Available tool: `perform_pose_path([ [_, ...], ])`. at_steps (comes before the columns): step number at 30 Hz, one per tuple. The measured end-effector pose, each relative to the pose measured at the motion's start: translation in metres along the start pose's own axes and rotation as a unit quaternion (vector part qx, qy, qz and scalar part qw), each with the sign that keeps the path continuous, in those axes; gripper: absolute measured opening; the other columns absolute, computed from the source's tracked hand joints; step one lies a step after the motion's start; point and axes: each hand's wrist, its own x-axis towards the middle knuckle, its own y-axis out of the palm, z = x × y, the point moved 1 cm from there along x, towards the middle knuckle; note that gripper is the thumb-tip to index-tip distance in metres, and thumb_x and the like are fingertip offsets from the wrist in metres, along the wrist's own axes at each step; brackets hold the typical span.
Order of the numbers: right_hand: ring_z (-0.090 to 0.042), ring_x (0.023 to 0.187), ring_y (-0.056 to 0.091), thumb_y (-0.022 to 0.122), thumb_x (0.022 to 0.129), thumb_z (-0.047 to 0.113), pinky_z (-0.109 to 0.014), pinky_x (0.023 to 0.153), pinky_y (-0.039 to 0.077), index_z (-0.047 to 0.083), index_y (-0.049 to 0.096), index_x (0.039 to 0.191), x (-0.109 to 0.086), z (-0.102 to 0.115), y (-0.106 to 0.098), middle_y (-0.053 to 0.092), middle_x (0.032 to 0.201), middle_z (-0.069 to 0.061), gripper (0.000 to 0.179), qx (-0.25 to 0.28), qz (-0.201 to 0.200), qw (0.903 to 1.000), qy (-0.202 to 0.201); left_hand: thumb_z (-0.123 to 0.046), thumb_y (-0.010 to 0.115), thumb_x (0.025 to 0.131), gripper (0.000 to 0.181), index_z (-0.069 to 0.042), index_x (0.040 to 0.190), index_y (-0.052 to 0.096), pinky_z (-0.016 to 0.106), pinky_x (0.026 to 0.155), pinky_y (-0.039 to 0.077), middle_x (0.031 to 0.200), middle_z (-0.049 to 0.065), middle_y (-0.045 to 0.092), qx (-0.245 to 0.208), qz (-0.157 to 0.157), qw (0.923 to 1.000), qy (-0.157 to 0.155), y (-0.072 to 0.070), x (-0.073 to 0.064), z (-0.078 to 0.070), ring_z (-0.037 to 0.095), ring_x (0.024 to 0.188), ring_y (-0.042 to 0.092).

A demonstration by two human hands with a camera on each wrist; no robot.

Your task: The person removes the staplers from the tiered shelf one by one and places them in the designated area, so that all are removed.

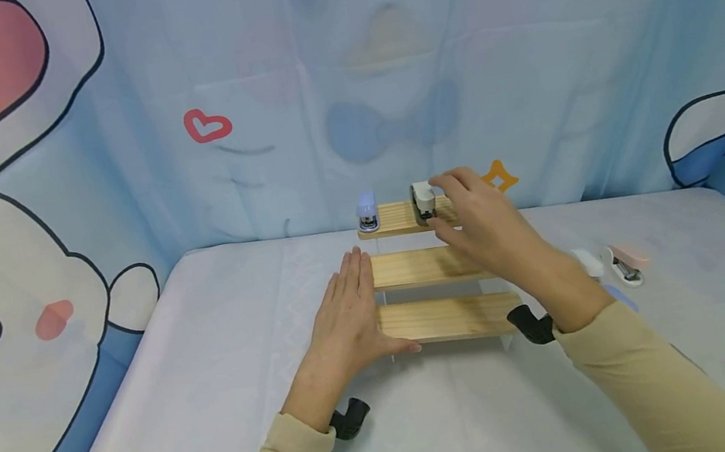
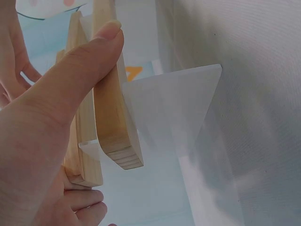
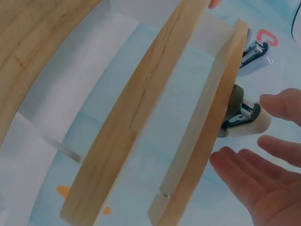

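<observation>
A tiered rack with wooden planks [image 1: 450, 318] and clear side panels [image 2: 174, 99] stands on the table. My left hand [image 1: 346, 318] lies along its left side, fingers straight in the head view. Its thumb [image 2: 89, 61] rests across the front plank. My right hand [image 1: 492, 226] is at the top plank, beside a white stapler with a dark base [image 1: 424, 199]. Its thumb and fingers are spread around the stapler, with a gap showing in the right wrist view [image 3: 263, 179]. A small purple stapler [image 1: 367, 212] stands at that plank's left end.
To the right of the rack, partly behind my right forearm, lie a pink-and-white stapler [image 1: 627, 266], a white object [image 1: 588, 262] and a purple item [image 1: 621, 298]. A blue printed curtain [image 1: 255, 164] hangs behind the white-covered table [image 1: 211, 342].
</observation>
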Motion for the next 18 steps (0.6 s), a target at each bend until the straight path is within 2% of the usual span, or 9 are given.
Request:
perform_pose_path([
  [6,-0.041,0.099,0.063,0.066,0.094,0.014,-0.053,0.083,0.055,-0.002,0.044,0.143,0.009,-0.002,0.008,0.042,0.143,-0.026,0.056,0.014,0.017,0.9996,0.016,-0.073,0.081,0.058,0.145,0.000,0.158,0.007,0.043,0.126,0.021,0.167,0.017,0.009,0.003,0.000,1.0000,0.000,0.000,0.000,0.000,0.028,0.155,0.010],
  [12,-0.046,0.118,0.057,0.066,0.095,0.015,-0.052,0.081,0.058,0.006,0.045,0.145,0.014,-0.006,0.018,0.035,0.149,-0.028,0.055,0.030,0.010,0.9995,0.009,-0.074,0.081,0.059,0.144,0.001,0.158,0.008,0.043,0.125,0.022,0.167,0.018,0.009,0.004,-0.001,1.0000,0.002,0.001,0.000,0.000,0.028,0.155,0.011],
  [18,-0.043,0.116,0.060,0.066,0.096,0.017,-0.052,0.081,0.058,0.006,0.057,0.135,0.017,-0.009,0.026,0.044,0.143,-0.024,0.041,0.029,-0.016,0.9994,-0.013,-0.074,0.081,0.058,0.145,0.001,0.158,0.008,0.042,0.126,0.021,0.167,0.017,0.009,0.006,0.002,1.0000,-0.001,0.000,0.000,0.000,0.028,0.155,0.011],
])
